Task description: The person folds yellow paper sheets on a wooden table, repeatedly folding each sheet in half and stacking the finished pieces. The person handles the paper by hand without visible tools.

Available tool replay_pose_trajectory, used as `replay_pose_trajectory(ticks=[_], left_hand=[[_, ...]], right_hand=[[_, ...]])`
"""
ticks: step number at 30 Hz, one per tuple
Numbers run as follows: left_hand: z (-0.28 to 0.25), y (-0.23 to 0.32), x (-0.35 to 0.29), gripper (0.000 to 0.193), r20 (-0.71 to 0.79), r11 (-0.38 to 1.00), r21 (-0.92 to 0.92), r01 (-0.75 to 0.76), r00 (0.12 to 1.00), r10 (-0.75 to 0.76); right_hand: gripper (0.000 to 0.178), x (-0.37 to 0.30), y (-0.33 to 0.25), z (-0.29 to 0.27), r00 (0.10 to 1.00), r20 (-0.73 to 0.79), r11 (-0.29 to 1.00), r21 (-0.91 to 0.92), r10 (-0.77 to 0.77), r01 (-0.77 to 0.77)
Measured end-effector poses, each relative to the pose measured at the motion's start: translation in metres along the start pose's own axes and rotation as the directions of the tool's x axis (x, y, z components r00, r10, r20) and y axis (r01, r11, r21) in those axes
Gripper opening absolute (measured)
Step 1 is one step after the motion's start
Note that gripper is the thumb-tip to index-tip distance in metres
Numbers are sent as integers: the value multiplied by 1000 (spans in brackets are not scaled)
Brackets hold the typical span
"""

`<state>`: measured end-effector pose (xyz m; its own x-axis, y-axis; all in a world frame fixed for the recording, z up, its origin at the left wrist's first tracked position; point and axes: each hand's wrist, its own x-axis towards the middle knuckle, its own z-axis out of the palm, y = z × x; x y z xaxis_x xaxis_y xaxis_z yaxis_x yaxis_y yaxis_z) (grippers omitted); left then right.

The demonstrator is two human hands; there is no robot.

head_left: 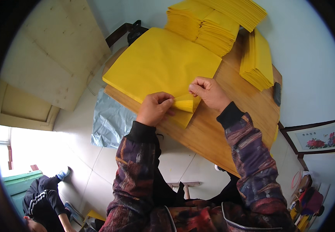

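A stack of large yellow sheets point(155, 62), like felt or soft cloth, lies on the wooden table point(217, 127). At its near right corner the layers curl up, and several edges show fanned. My left hand point(154, 108) pinches this curled part between thumb and fingers. Just right of it, my right hand point(210, 92) is closed, thumb pressed to the bent fingers, over the stack's right edge. Whether a sheet edge is caught in that pinch is hidden. Below the curl, a flat yellow corner hangs past the table's front edge.
Folded yellow bundles point(202, 27) are piled at the back, and another bundle point(256, 62) stands right. A dark object point(277, 94) sits at the table's right edge. Grey plastic sheeting point(111, 118) lies front left. Another person point(43, 197) is at lower left; a framed picture point(318, 137) leans right.
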<state>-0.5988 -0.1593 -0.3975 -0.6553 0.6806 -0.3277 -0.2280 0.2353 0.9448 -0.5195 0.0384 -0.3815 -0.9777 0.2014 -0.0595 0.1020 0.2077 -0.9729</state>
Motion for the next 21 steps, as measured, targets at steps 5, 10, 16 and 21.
replay_pose_trajectory(ticks=[5,10,16,21], left_hand=[[2,3,1,18,-31,999,44,4,1000,-3],[3,2,3,18,-30,1000,-17,-13,999,13],[3,2,0,18,-53,999,-31,-22,998,20],[3,2,1,18,-48,999,-27,-29,998,28]], right_hand=[[18,-30,-7,1,931,-340,966,-254,-134,46],[20,-64,-4,20,945,-313,962,-273,-95,6],[23,-66,8,37,963,-187,901,-421,-196,102],[14,-61,10,31,962,-167,951,-259,-214,167]])
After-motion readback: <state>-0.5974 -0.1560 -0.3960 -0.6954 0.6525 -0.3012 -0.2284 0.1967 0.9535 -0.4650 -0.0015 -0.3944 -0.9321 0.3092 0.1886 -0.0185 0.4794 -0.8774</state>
